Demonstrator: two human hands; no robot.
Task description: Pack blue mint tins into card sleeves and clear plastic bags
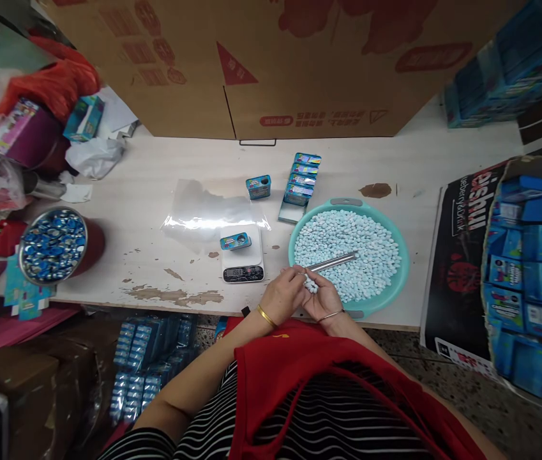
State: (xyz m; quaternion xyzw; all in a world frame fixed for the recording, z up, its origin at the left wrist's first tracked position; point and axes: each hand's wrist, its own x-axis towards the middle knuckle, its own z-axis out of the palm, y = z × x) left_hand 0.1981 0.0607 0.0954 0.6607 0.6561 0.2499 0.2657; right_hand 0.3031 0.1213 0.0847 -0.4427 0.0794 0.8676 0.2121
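Note:
My left hand (284,294), with a gold bracelet, is closed with its fingertips pinched over my right palm; whatever they pinch is hidden. A few small pale blue candies (311,285) rest in my right hand (324,299), which is cupped at the near-left rim of a turquoise basin (403,271). Many more candies (354,243) fill the basin. A slim metal tool (332,261) reaches from my fingers over them; I cannot tell whether it is held. On a white digital scale (242,259) lies a small blue tin (235,241), left of my hands.
Another blue tin (258,187) stands behind the scale. Several tins (302,179) form a row in a tray beside the basin. Clear plastic film (194,211) lies at left, near a pot of blue-and-silver wrapped pieces (55,246). Cartons (462,255) stand right and behind.

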